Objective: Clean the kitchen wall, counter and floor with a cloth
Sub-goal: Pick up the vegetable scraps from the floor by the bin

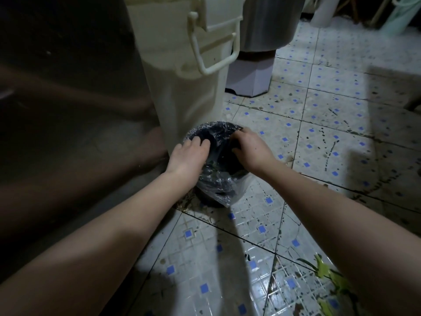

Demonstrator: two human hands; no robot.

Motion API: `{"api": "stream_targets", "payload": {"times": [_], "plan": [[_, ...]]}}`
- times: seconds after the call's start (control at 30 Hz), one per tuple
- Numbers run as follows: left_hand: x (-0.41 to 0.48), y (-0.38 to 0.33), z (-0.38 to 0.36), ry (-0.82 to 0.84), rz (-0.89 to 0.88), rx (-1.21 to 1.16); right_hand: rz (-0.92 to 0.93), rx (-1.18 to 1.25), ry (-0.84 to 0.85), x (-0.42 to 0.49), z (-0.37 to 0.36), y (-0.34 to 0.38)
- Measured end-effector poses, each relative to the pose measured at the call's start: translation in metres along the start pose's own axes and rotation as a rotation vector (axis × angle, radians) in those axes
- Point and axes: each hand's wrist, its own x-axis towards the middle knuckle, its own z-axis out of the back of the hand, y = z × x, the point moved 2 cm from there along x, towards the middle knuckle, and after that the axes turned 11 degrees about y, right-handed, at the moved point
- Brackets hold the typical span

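A small dark bin (218, 197) lined with a clear plastic bag (225, 192) stands on the tiled floor (319, 142). My left hand (186, 156) lies over the bin's left rim, fingers spread on the plastic. My right hand (250, 149) is curled at the right rim, fingers pinching the bag's edge. No cloth is visible in this view. The floor tiles are white with small blue squares and carry dark dirt streaks and specks.
A tall cream plastic container (186, 71) with a handle stands right behind the bin. A metal vessel (266, 23) rests on a pale stand (250, 76) beyond it. Green leaf scraps (328, 274) lie at lower right. The left side is dark.
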Motion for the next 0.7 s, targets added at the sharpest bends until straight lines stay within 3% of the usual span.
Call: {"api": "stream_targets", "payload": {"times": [0.33, 0.7], "plan": [[0.004, -0.031, 0.007, -0.094, -0.075, 0.025, -0.04, -0.308, -0.073, -0.04, 0.005, -0.042], [0.004, -0.115, 0.01, -0.142, -0.33, 0.089, -0.196, -0.252, 0.068, -0.132, -0.011, -0.113]]}}
